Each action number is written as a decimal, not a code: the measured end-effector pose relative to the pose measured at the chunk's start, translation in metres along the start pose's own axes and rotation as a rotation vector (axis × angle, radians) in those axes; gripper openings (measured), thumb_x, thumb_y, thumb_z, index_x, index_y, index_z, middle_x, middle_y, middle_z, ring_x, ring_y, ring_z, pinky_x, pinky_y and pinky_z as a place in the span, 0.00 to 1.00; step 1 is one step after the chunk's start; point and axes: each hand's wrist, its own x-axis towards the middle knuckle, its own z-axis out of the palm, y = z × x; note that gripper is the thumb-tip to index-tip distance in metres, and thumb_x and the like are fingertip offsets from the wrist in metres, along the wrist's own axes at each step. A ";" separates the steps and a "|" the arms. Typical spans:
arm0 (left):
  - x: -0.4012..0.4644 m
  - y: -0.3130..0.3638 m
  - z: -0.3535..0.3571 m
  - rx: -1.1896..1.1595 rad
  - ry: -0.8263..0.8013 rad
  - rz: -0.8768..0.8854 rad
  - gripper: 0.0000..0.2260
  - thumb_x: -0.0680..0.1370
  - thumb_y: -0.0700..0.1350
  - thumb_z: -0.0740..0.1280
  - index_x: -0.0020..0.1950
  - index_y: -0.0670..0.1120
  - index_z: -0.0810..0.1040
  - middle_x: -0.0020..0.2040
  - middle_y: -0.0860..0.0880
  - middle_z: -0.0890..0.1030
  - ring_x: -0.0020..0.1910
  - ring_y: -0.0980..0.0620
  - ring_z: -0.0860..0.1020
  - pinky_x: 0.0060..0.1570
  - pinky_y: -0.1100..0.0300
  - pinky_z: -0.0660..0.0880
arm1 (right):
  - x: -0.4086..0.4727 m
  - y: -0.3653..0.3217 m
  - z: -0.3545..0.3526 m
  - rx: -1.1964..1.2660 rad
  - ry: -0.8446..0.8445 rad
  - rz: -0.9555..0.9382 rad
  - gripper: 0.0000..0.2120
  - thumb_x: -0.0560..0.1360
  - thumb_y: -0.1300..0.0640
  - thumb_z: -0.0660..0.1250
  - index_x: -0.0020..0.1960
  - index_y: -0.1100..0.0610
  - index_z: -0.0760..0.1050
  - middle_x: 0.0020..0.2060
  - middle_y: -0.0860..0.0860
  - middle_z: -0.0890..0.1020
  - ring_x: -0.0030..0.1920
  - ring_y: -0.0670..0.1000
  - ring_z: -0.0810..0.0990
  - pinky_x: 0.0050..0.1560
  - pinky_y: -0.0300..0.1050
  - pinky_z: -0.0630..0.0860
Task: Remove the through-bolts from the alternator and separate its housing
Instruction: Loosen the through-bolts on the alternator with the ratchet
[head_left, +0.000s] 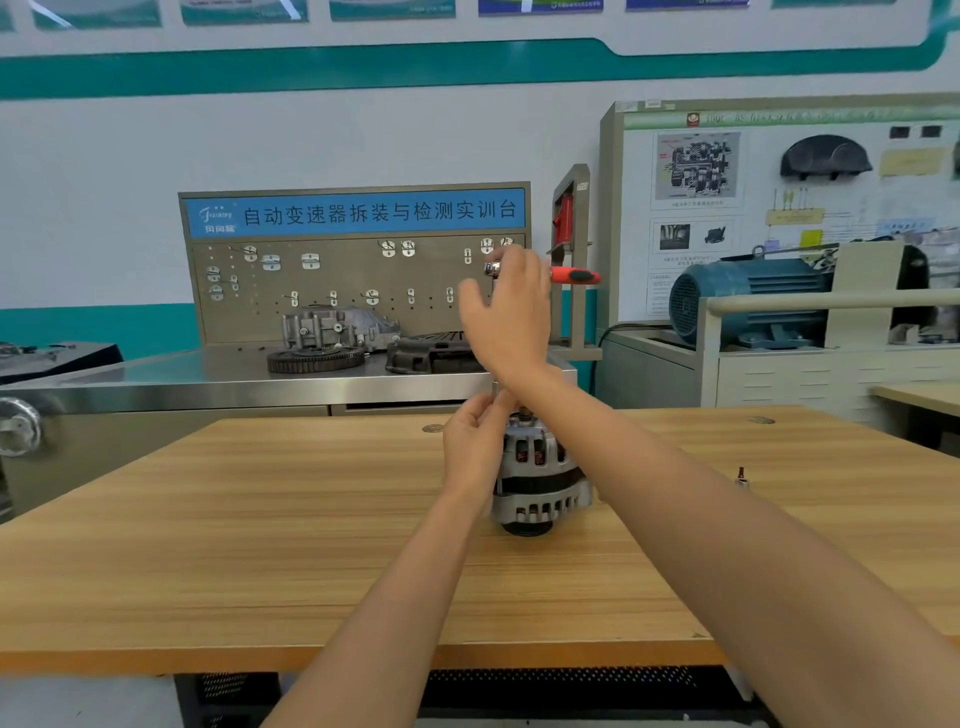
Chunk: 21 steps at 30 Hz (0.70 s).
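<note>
Alternator upright, mid table. L hand pinches vertical extension shaft at alt. top, axis straight up. R hand well above, grip closed on red-handled ratchet, handle horizontal. Bolt head hidden under L fingers; L hand nearer.

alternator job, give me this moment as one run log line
alternator upright on wooden table | left hand pinches extension shaft at its top | right hand grips red-handled ratchet above | housing unseparated
</note>
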 end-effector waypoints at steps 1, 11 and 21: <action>0.000 0.001 0.000 0.007 -0.014 -0.003 0.07 0.80 0.47 0.65 0.46 0.50 0.82 0.41 0.56 0.85 0.42 0.64 0.81 0.42 0.68 0.74 | 0.002 -0.001 -0.001 0.144 -0.026 0.055 0.05 0.75 0.59 0.61 0.49 0.59 0.69 0.44 0.49 0.69 0.50 0.50 0.68 0.54 0.44 0.67; 0.000 0.009 -0.008 -0.028 -0.105 -0.087 0.08 0.79 0.45 0.65 0.56 0.50 0.80 0.51 0.49 0.85 0.60 0.49 0.79 0.67 0.43 0.69 | 0.029 -0.005 -0.010 1.077 -0.139 0.607 0.27 0.81 0.55 0.50 0.26 0.58 0.73 0.25 0.51 0.78 0.44 0.54 0.76 0.58 0.50 0.69; -0.003 0.005 -0.009 -0.012 -0.094 -0.037 0.07 0.79 0.43 0.65 0.53 0.50 0.82 0.50 0.51 0.85 0.56 0.54 0.80 0.60 0.56 0.74 | 0.001 0.003 -0.003 -0.155 0.007 -0.039 0.07 0.75 0.57 0.59 0.51 0.60 0.69 0.46 0.52 0.73 0.49 0.52 0.71 0.53 0.47 0.71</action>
